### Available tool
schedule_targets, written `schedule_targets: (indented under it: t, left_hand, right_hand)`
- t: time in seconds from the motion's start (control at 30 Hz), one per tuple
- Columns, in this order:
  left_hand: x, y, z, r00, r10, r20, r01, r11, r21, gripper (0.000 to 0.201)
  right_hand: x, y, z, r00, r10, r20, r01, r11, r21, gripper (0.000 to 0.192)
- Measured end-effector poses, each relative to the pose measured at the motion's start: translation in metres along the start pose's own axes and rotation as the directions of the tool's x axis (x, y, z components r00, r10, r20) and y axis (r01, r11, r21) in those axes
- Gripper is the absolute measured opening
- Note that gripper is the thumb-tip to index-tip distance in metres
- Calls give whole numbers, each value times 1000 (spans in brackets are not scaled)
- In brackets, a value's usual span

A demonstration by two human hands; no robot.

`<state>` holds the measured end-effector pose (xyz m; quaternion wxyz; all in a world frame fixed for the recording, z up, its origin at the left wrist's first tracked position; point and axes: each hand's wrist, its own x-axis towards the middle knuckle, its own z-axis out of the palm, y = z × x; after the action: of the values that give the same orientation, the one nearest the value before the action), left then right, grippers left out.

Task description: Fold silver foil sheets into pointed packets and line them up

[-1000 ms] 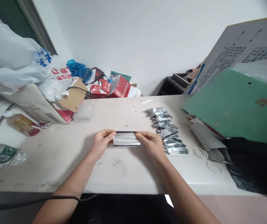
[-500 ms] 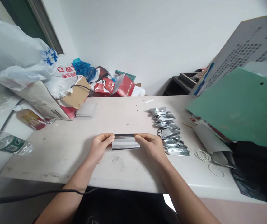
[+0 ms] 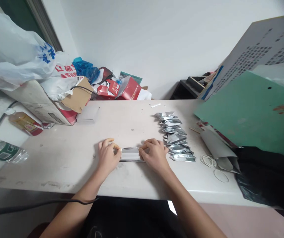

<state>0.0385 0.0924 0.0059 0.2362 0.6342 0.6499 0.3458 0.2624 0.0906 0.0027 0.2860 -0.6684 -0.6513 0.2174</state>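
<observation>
A small sheet of silvery foil [image 3: 130,154] lies low over the white table, with a dark line along its near edge. My left hand [image 3: 107,154] pinches its left end between thumb and fingertips. At the opposite end my right hand [image 3: 155,154] is closed on the foil, the thumb on the near side and fingers curled over. Just right of that hand a row of folded silver foil strips [image 3: 176,138] overlaps from back to front. The foil's ends are partly hidden by my fingers.
A coil of white cord [image 3: 208,161] lies right of the strips, near a black plastic bag [image 3: 258,178] and a green board [image 3: 246,112]. At left are a clear bottle [image 3: 4,151], a juice bottle [image 3: 24,122] and a cardboard box [image 3: 41,102]. A black cable [image 3: 40,204] crosses my left forearm.
Both hands have lowered the foil toward the tabletop, and my fingers have shifted to its far corners. The dark strip along its far edge no longer shows. The view has shifted slightly.
</observation>
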Motion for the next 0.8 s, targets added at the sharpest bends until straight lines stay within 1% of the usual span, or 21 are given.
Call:
schedule_targets:
  t: [0.1,0.13,0.2,0.27,0.3,0.33,0.37,0.43,0.47,0.5,0.53,0.57,0.63,0.7,0.73,0.8]
  left_hand:
    - [-5,0,5,1000,9,16,-12,979,201,15]
    - [-6,-1,6,1000,14,21,-19,968,248,13]
    - [-6,-2,6,999,44,16,-47,956,290,10]
    - [-4,-2,5,992,125,30,-129,945,300,23]
    - [-2,-2,4,979,193,68,-204,934,294,27]
    - [0,-1,3,952,275,134,-302,912,276,29]
    - [2,-1,2,907,360,220,-408,880,244,30]
    - [5,1,-1,775,492,396,-583,798,151,31]
    - [6,1,-2,712,527,464,-636,763,110,31]
    - [7,2,-4,665,544,511,-669,738,85,31]
    - [8,3,-5,636,549,542,-688,721,77,32]
    - [8,5,-7,620,549,561,-701,709,81,34]
    - [8,7,-11,602,547,582,-719,688,96,36]
    - [8,10,-15,581,547,603,-735,671,99,36]
    - [8,12,-18,571,547,613,-739,668,92,35]
    - [10,14,-22,556,545,628,-734,677,62,33]
  right_hand:
    - [-3,-3,2,1000,-4,26,7,993,-122,19]
    - [-3,-3,3,1000,2,29,2,990,-144,16]
    - [-3,-3,4,1000,20,18,-16,985,-170,11]
    - [-3,-3,5,999,33,5,-31,984,-178,21]
    - [-3,-4,5,999,33,5,-31,983,-179,26]
    - [-2,-4,5,999,29,14,-26,983,-181,28]
    - [-2,-5,5,999,25,31,-19,983,-183,29]
    - [-2,-9,3,997,19,78,-4,982,-188,30]
    - [-2,-11,2,994,13,104,7,982,-189,30]
    - [-2,-13,1,991,4,131,21,982,-190,31]
    - [-2,-14,1,988,-12,155,41,981,-189,33]
    - [-2,-16,0,984,-35,174,69,980,-189,36]
    - [-2,-17,-2,974,-108,198,148,969,-199,38]
    - [-4,-15,-4,950,-222,218,265,944,-198,36]
    - [-5,-14,-5,927,-292,237,337,924,-180,35]
    - [-8,-10,-8,852,-435,291,479,872,-99,34]
